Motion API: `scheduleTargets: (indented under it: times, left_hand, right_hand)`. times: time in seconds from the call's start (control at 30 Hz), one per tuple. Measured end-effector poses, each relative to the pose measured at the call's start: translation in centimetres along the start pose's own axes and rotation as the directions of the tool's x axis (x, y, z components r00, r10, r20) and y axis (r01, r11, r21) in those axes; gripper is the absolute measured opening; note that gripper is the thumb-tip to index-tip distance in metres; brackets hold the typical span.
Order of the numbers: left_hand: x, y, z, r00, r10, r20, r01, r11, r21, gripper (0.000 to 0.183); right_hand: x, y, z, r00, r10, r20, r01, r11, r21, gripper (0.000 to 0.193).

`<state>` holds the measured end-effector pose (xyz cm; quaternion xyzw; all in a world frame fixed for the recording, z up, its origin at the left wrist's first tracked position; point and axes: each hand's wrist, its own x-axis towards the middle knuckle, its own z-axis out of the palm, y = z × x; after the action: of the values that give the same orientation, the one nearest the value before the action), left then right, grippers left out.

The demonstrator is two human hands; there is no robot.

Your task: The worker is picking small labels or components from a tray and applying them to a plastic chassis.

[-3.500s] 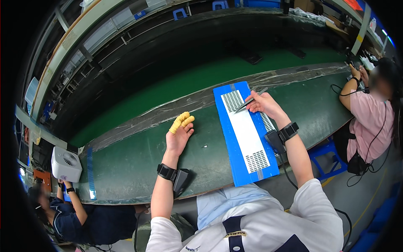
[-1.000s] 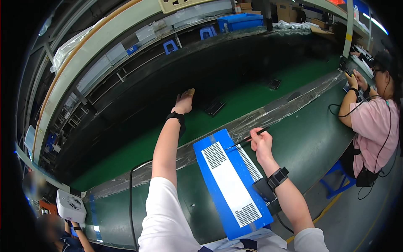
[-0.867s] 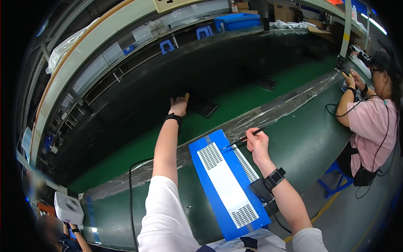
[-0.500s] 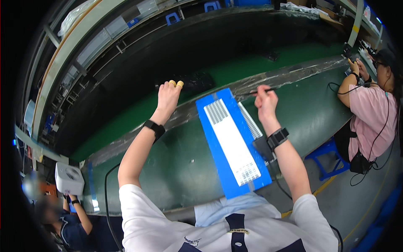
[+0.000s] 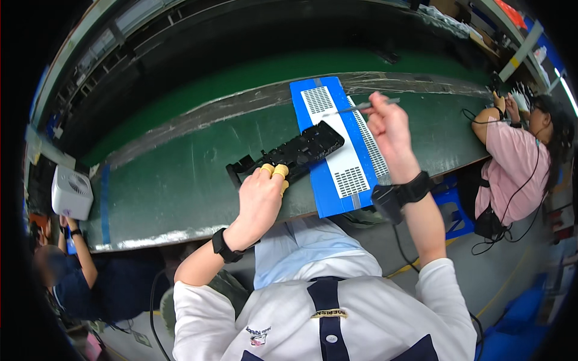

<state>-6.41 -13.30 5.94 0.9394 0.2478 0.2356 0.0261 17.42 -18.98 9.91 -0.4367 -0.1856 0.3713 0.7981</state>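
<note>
My left hand (image 5: 261,197), with yellow finger cots on its fingertips, grips a long black plastic frame part (image 5: 288,154). The part lies across the green workbench (image 5: 180,174), its right end resting on a blue mat with white perforated panels (image 5: 337,141). My right hand (image 5: 390,124) is raised over the mat's right side and pinches a thin grey pen-like tool (image 5: 361,107) that points left over the mat. Both wrists carry black bands.
A small white fan (image 5: 71,192) stands at the bench's left end. One seated person in pink (image 5: 518,162) works at the right end, another in dark blue (image 5: 72,271) sits at lower left. A green conveyor belt (image 5: 271,66) runs behind the bench.
My left hand has come back from the conveyor with the black frame part and set it down on the bench and mat. My right hand kept the tool over the mat.
</note>
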Motion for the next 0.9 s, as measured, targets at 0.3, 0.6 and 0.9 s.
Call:
scheduleTargets:
  times: [0.3, 0.6, 0.9]
  left_hand:
    - [-0.8, -1.1, -0.7, 0.979, -0.206, -0.005, 0.205, 0.974, -0.099, 0.083]
    - [0.1, -2.2, 0.6, 0.956, -0.271, 0.115, 0.275, 0.961, -0.015, 0.085]
    - [0.1, -2.5, 0.8, 0.961, -0.273, 0.051, 0.276, 0.960, -0.058, 0.074]
  right_hand:
    - [-1.0, 7.5, 1.0, 0.994, 0.101, 0.030, -0.092, 0.971, -0.220, 0.012]
    - [-0.3, 10.0, 2.1, 0.987, 0.086, 0.139, -0.028, 0.926, -0.376, 0.009]
    - [-0.1, 10.3, 2.5, 0.988, 0.072, 0.134, -0.009, 0.909, -0.417, 0.006]
